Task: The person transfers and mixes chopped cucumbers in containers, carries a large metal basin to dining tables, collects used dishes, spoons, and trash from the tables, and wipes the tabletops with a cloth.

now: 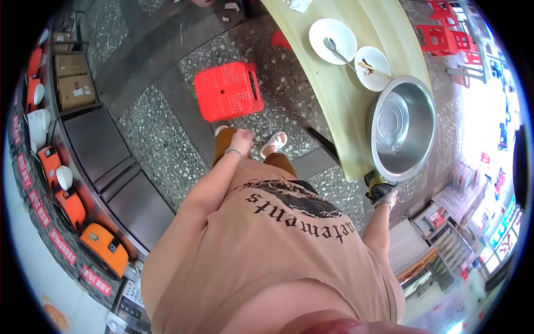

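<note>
My left hand [241, 140] hangs over my left thigh with its fingers curled in and nothing visible in it. A thin band circles that wrist. Low at the right, my right hand [391, 197] is just below the near rim of a large steel basin [403, 128]. Its fingers are small and partly hidden, and whether they touch the basin is unclear. Against that hand is a dark and yellow-green item [377, 185] of unclear kind. The basin overlaps the end of a pale table [334, 106]. Beyond it are a white bowl [328, 34] with a spoon and a smaller bowl [371, 78] with chopsticks and scraps.
A red plastic stool [225, 91] stands on the speckled floor ahead of my feet. Along the left runs a steel counter [97, 142] with orange containers [104, 247] and cardboard boxes [74, 83]. More red stools [436, 40] are at the far right.
</note>
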The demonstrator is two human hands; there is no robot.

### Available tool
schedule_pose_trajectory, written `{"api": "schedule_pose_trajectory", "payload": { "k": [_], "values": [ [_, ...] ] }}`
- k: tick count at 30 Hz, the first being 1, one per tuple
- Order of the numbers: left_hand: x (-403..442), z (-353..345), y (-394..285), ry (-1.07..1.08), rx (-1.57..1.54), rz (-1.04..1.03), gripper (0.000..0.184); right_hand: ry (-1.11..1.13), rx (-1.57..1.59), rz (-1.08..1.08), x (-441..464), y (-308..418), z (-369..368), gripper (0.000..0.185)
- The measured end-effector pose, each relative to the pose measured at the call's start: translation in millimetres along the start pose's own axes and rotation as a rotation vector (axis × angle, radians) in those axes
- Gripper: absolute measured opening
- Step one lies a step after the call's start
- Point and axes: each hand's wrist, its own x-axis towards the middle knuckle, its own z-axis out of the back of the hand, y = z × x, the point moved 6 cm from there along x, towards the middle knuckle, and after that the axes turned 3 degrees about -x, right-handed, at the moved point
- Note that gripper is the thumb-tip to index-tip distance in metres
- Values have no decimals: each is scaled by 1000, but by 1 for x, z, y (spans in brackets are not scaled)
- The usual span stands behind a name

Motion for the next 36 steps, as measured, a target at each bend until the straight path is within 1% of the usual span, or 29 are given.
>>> {"api": "schedule_pose_trajectory", "payload": {
  "k": [1,2,3,4,5,6,7,8,10,12,14,16,18,19,20,22,23,24,25,26,27,29,32,33,35,36],
  "values": [
    [1,-5,-8,60,85,-12,34,-7,18,-5,-4,-11,2,55],
    [-5,-12,-26,120,170,-24,35,169,-75,-6,-8,-20,-6,52],
    [1,-16,-25,136,153,-81,34,341,-158,-19,-15,-40,-14,51],
    [12,-15,-26,151,181,-96,34,515,-237,-29,-23,-61,-25,49],
    [17,-16,-38,235,183,-141,33,633,-370,-47,6,-94,-39,45],
    [14,-16,-61,333,194,-183,31,616,-330,-67,-30,-92,-46,45],
    [11,-8,-83,350,158,-178,31,690,-539,-35,-67,-84,-62,44],
    [12,10,-97,377,194,-190,31,762,-748,-3,-127,-70,-81,43],
    [19,48,-108,369,86,-66,30,751,-928,500,-216,-37,-121,43],
    [26,95,-122,288,-22,-29,29,1060,-968,607,-238,-50,-171,44],
    [28,139,-126,125,-111,8,27,1114,-891,575,-276,-41,-205,44],
    [50,204,-115,-56,-13,19,26,1089,-955,678,-304,-52,-250,46],
    [77,254,-122,-170,-81,-62,25,1176,-921,693,-358,-32,-302,49],
    [71,263,-127,-220,-116,-40,25,1163,-950,776,-378,-27,-324,49],
    [66,261,-130,-222,-105,-48,25,1147,-979,860,-395,-24,-341,49],
    [54,235,-137,-188,-157,-164,27,1128,-867,913,-429,-12,-356,46],
    [42,217,-148,-199,-162,-138,31,1124,-852,913,-438,-9,-365,46],
    [43,211,-150,-195,-153,-135,31,1113,-779,834,-441,-9,-369,45],
    [49,199,-160,-123,-26,-181,35,1099,-707,755,-440,-7,-371,44],
    [54,187,-171,-49,101,-226,38,1097,-703,746,-438,-3,-371,44],
    [59,179,-181,-11,135,-238,44,1060,-664,695,-431,4,-370,44],
    [60,172,-192,38,145,-252,42,988,-599,619,-415,6,-359,44],
    [53,149,-224,117,189,-287,36,884,-304,445,-378,11,-328,37],
    [55,139,-235,133,219,-307,33,869,-296,432,-367,11,-322,37],
    [74,104,-275,178,386,-706,31,676,-83,334,-332,17,-306,37],
    [68,71,-304,251,430,-765,31,540,-184,424,-309,14,-300,40]
  ]
}}
